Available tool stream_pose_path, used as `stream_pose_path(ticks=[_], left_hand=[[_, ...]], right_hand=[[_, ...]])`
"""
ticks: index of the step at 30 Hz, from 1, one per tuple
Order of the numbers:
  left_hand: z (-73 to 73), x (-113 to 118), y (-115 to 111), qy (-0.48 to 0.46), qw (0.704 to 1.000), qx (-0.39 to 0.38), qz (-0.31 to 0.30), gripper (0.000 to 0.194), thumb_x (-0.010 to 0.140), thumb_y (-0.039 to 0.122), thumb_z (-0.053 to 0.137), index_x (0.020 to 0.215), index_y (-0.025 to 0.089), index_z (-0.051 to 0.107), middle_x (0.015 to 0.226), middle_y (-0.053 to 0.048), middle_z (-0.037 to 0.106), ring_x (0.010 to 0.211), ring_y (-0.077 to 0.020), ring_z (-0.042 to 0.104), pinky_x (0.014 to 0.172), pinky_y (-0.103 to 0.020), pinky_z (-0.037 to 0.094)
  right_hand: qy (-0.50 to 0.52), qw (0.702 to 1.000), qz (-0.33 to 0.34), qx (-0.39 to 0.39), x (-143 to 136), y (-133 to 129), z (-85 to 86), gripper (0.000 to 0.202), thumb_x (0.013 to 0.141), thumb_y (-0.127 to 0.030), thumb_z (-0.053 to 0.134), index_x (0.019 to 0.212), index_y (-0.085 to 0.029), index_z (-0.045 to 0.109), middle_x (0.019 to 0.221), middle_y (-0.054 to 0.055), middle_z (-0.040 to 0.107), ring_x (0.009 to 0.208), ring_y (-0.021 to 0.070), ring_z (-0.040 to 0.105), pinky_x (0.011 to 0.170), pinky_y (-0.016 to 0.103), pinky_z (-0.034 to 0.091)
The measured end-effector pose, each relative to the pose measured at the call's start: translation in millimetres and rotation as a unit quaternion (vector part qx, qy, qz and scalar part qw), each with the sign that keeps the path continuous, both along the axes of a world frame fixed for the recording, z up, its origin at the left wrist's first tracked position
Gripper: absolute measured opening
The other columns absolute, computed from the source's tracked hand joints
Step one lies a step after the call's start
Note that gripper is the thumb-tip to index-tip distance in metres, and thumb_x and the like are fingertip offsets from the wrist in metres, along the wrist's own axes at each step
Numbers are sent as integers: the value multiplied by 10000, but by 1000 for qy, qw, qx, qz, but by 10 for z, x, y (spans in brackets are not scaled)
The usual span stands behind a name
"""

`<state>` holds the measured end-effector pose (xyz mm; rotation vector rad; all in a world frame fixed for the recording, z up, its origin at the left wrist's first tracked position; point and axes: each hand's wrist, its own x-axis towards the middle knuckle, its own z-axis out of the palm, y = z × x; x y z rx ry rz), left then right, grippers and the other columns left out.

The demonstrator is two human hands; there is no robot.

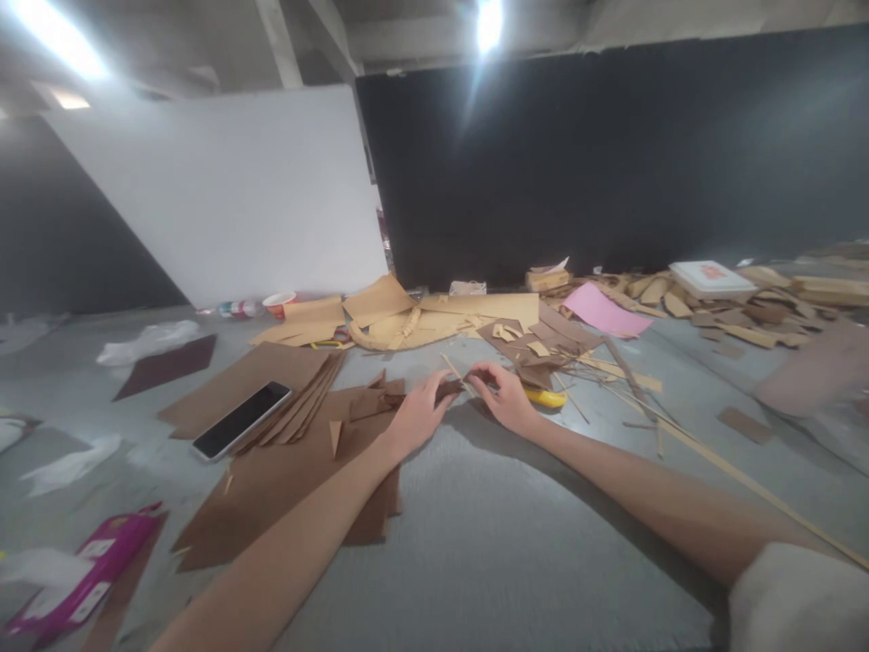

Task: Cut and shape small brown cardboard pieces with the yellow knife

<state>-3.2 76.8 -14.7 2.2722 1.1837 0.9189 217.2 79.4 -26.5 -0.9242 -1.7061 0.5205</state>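
Note:
My left hand (422,409) and my right hand (503,397) meet over the grey table, fingertips pinched close together. Between them is a small dark brown piece (446,389), thin and partly covered by my fingers; its exact kind is unclear. A narrow pale strip (452,367) sticks up at the fingertips, and I cannot tell which hand has it. Just beyond my right hand lies a yellow-handled tool (546,398), perhaps a cutter, partly hidden. Brown sheets (272,507) lie stacked under and left of my left forearm, with small folded brown scraps (367,405) on top.
A phone (243,420) rests on brown sheets at left. A purple tissue pack (91,575) is at the near left. Tan sheets (475,310), a pink sheet (606,311) and a white box (711,280) lie farther back. A long thin strip (740,477) crosses the right side.

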Motion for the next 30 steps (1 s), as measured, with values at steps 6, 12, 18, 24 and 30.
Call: stream_pose_path(ticks=[6,12,18,24,30], left_hand=[[34,9,-27,0,1000,-1,0,367,1050,315,585,1404,249,521,1300,-94,732,1224,-272,707,1060,-435,550],[15,9,-26,25,999,13,-20,347,1058,325,568,1392,241,531,1360,-110,698,1277,-285,676,1089,-450,532],[23,9,-27,18,1000,2,-26,367,1059,312,567,1416,245,511,1359,-103,702,1260,-281,687,1084,-438,533],[-20,-5,-10,34,999,14,-33,391,1061,315,572,1439,240,506,1409,-116,676,1296,-290,665,1098,-450,518],[28,-11,-26,31,998,11,-46,392,1080,320,518,1468,268,509,1452,-93,649,1341,-280,629,1127,-436,497]], right_hand=[[2,1000,13,-10,3,-5,-2,264,1011,-460,604,1034,-213,695,918,65,755,819,215,692,781,347,573],[-37,998,47,28,-33,-31,57,242,1017,-418,590,972,-226,731,885,66,741,753,207,670,727,338,555],[-25,999,15,16,-40,-28,-4,203,988,-392,624,1075,-234,718,914,63,757,751,212,686,738,346,566],[-40,999,8,15,-27,-24,-18,179,967,-393,652,975,-237,738,852,46,756,729,204,687,727,331,571],[-57,997,34,42,-28,-48,35,220,1021,-367,575,1063,-236,745,919,64,771,763,208,705,760,343,582]])
